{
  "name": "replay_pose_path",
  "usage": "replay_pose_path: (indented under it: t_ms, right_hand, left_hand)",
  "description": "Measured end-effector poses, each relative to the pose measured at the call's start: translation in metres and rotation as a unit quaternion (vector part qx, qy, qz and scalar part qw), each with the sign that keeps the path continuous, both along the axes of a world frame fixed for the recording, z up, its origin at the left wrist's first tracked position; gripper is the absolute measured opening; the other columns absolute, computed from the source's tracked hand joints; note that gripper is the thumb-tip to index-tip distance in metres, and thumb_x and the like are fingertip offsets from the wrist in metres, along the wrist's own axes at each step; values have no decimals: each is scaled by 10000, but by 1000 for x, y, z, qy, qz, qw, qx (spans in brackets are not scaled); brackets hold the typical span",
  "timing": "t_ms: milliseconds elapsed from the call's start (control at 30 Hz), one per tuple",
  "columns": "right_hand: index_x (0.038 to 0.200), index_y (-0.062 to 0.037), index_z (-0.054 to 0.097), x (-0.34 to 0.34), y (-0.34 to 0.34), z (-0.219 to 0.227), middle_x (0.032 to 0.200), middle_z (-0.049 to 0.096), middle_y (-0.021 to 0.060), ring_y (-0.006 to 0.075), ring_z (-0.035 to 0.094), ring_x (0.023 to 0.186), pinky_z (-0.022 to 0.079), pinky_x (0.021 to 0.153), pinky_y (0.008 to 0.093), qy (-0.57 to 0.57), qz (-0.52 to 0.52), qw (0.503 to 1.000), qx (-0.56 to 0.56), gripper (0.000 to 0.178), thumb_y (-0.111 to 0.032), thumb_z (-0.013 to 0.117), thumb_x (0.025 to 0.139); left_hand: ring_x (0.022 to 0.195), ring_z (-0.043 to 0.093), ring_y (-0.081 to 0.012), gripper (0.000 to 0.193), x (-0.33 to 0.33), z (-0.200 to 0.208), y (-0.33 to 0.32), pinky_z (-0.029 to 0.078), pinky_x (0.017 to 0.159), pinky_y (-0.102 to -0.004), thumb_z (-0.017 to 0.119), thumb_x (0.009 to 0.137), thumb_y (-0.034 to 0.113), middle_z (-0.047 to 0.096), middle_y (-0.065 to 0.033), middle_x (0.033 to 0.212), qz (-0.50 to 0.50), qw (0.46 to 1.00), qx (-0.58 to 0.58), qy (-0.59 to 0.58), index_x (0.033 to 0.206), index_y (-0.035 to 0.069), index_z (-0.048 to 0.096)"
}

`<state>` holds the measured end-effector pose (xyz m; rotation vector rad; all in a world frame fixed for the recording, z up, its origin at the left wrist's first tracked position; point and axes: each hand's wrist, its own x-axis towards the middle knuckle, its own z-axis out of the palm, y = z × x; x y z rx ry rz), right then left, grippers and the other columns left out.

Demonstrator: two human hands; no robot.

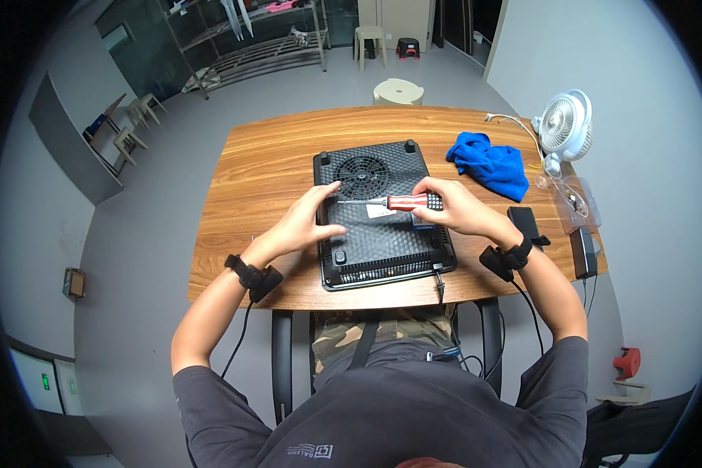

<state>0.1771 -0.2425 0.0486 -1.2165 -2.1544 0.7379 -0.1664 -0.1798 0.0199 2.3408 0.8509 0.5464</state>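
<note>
Black plastic, ribbed and vented — the upturned appliance lies mid-counter, likely stiff and fairly heavy. The right hand pinches the screwdriver by its red handle, the natural grip; the left hand rests spread on the casing.

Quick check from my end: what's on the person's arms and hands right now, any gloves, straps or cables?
No gloves: both hands are bare. Each wrist carries a black strap with a small black box, left and right, each trailing a thin black cable. Short dark grey sleeves cover the upper arms.
</note>
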Motion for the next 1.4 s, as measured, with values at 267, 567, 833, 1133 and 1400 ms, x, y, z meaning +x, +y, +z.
replay_pose_path:
  t_ms: [267,567,833,1133,1400]
  right_hand:
    - [1103,10,642,21,-8,43,1010,720,180,302,702,954,535,864,374,-58,-6,998,34,387,-250,807,869]
    - [1094,11,669,-31,10,80,1002,697,178,333,675,952,530,850,407,-92,160,978,96,378,-258,798,862]
    - [1112,-4,674,-87,14,100,1015,634,140,324,647,950,532,823,404,-188,226,951,96,353,-208,800,852]
    - [1068,-50,665,-115,5,108,1045,643,139,355,665,990,551,846,443,-244,228,936,114,336,-226,811,823]
    - [1039,-15,668,-134,8,106,1007,657,154,364,675,970,548,832,447,-253,255,925,125,361,-237,825,802]
  left_hand:
    - [1553,46,-473,1290,-21,-17,-28,202,1236,-599,955,615,473,39,-204,1700,-89,979,19,184,1628,176,213]
    - [1552,99,-448,1307,-17,-23,-14,245,1249,-534,977,579,391,44,-194,1704,-104,983,18,149,1631,189,229]
    - [1519,266,-397,1009,-25,-20,-11,283,1235,-478,931,654,370,247,-190,1663,-63,995,-13,77,1530,158,475]
    - [971,621,-227,430,-34,20,-31,510,910,-377,834,814,249,689,-99,1050,-101,983,-150,6,1186,65,721]
    - [832,674,-238,193,-29,18,-35,536,772,-359,783,862,123,719,-118,928,-89,994,-64,-5,1019,16,747]
